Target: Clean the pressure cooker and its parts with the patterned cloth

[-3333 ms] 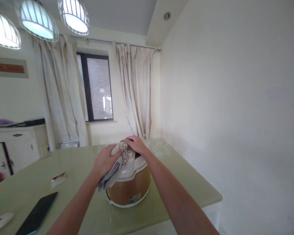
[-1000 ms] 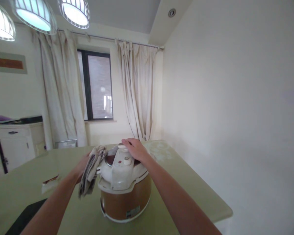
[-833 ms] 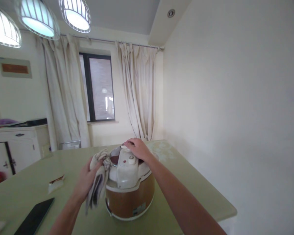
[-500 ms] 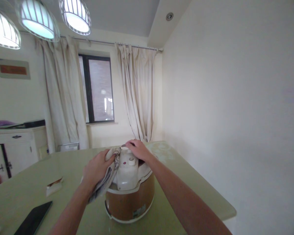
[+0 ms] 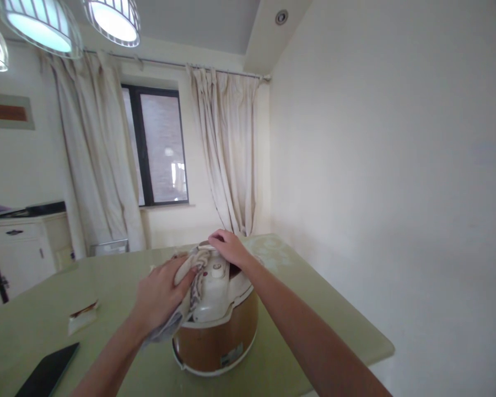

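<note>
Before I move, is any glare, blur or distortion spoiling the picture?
Head view: the hanging lamps glare at upper left; the cloth smears toward its lower edge; the label on the cooker is too soft to read; the wall carries soft shadow; wide-angle stretching seems to lengthen the right forearm toward the bottom edge.
</note>
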Action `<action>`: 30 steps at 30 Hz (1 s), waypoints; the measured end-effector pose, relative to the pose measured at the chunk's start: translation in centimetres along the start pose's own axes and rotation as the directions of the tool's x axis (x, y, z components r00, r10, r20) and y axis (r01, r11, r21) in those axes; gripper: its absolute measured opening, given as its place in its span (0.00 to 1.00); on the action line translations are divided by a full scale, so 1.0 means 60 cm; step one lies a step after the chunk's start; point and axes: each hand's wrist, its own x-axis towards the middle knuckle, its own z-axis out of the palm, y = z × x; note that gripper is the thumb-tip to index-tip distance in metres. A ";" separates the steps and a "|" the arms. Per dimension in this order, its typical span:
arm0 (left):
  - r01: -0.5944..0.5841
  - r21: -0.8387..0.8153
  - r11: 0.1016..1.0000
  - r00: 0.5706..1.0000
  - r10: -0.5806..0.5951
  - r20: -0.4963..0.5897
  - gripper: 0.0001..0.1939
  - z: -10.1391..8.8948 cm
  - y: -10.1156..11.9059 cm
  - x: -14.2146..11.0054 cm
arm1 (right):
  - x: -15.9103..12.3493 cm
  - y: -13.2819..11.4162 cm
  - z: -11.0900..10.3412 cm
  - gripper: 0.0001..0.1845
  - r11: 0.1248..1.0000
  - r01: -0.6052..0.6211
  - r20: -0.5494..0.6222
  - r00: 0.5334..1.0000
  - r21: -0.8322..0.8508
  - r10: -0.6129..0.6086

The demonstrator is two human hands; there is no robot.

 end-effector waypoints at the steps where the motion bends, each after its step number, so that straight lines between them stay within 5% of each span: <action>1: -0.042 -0.035 0.998 0.999 0.041 -0.026 0.27 0.001 0.006 -0.008 | 0.002 0.001 0.000 0.08 0.999 -0.026 -0.002 1.000 0.035 0.026; 9: -0.230 -0.048 0.972 0.968 0.234 0.091 0.22 -0.014 0.123 0.065 | 0.011 0.018 -0.016 0.20 0.883 -0.102 -0.032 0.991 0.457 0.131; 13: -0.398 -0.029 0.917 0.916 0.399 0.047 0.13 -0.018 0.158 0.042 | 0.010 0.025 -0.025 0.19 0.860 -0.188 -0.075 0.965 0.474 0.252; 17: -0.531 -0.020 0.847 0.837 0.520 -0.169 0.08 0.026 0.130 -0.043 | 0.000 0.022 -0.018 0.14 0.940 -0.087 0.013 0.996 0.329 0.087; 22: -0.480 0.098 0.872 0.706 0.450 -0.547 0.28 0.121 0.051 -0.140 | -0.011 0.012 -0.012 0.13 0.993 -0.013 0.082 0.997 0.117 0.004; 24: -0.425 0.018 0.905 0.743 0.359 -0.565 0.28 0.131 0.024 -0.136 | -0.015 0.007 -0.014 0.12 0.997 -0.010 0.081 0.997 0.082 0.004; 26: -0.332 -0.138 0.933 0.831 0.221 -0.511 0.24 0.113 0.005 -0.102 | -0.017 0.001 -0.016 0.10 0.998 0.004 0.071 0.997 0.062 -0.008; 30: -0.096 -0.393 0.915 0.988 0.040 -0.148 0.26 0.036 -0.009 0.004 | -0.022 -0.009 -0.018 0.11 0.999 0.036 0.066 0.997 -0.017 -0.034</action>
